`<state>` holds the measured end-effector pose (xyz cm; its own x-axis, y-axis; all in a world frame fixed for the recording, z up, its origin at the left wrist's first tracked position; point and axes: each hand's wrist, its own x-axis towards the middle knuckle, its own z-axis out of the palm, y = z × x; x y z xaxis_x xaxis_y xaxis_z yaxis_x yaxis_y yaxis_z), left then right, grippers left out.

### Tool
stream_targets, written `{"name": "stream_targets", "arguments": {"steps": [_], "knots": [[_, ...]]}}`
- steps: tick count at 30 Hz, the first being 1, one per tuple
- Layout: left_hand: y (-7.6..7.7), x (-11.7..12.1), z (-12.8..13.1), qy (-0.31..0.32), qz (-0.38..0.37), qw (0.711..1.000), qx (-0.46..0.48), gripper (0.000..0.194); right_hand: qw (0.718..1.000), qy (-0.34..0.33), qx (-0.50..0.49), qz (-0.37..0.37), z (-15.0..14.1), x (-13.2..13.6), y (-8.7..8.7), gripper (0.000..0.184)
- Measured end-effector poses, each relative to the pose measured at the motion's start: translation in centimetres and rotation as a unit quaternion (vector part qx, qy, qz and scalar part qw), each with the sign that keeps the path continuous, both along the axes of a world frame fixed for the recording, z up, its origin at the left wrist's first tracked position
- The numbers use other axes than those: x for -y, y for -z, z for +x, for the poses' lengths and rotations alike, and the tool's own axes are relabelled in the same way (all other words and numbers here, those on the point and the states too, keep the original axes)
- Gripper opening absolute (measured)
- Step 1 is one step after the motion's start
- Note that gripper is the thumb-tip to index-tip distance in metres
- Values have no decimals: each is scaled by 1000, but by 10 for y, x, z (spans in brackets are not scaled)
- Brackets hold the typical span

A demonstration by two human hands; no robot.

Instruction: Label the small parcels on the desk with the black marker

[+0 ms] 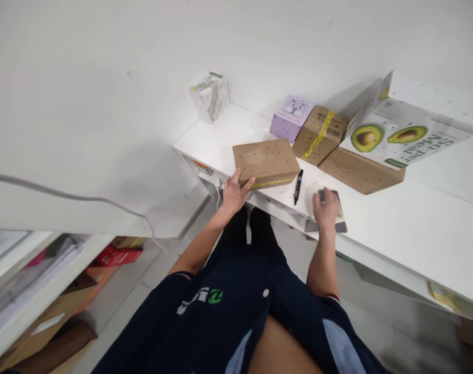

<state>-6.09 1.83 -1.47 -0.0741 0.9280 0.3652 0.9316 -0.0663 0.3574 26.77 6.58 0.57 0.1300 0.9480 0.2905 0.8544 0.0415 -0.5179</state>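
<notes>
A brown cardboard box (pixel 265 161) with yellow tape lies near the front edge of the white table (pixel 416 234). My left hand (pixel 235 193) grips its near left corner, thumb on top and fingers curled against the side. My right hand (pixel 326 210) rests with curled fingers on a small dark handheld device (pixel 340 221) lying on the table. A black pen (pixel 298 186) lies between the two hands, just right of the box.
Behind stand a lilac box (pixel 291 118), a second taped cardboard box (pixel 320 134), a large avocado-printed carton (pixel 380 140) and a white patterned box (pixel 210 96) against the wall. Shelves with boxes and papers (pixel 45 291) are at lower left. A grey cable (pixel 84 200) hangs at the left.
</notes>
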Motion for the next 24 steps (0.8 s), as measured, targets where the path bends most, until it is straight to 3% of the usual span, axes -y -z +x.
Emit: {"name": "stream_targets", "arguments": {"steps": [4, 7, 11, 13, 15, 18, 20, 24], "knots": [[10, -3, -4, 5, 19, 998, 51, 39, 985, -128, -113, -2, -51, -32, -8, 60], [6, 5, -13, -17, 37, 997, 70, 50, 957, -216, -189, -32, -91, -50, -17, 60], [-23, 25, -30, -121, 78, 985, 99, 80, 897, -271, -347, -45, -130, -55, -24, 73], [-44, 28, -41, -201, 84, 967, 130, 98, 884, -280, -372, -49, -141, -51, -22, 74], [-64, 24, -58, -275, 68, 944, 171, 111, 893, -278, -348, -65, -149, -45, -17, 66], [-88, 4, -94, -329, 44, 913, 236, 111, 920, -286, -251, -90, -155, -36, -8, 49], [-98, -12, -121, -353, 22, 895, 271, 103, 937, -292, -169, -90, -156, -34, -2, 44], [-108, -44, -157, -369, 5, 892, 262, 86, 952, -283, -56, -99, -156, -35, 7, 41]]}}
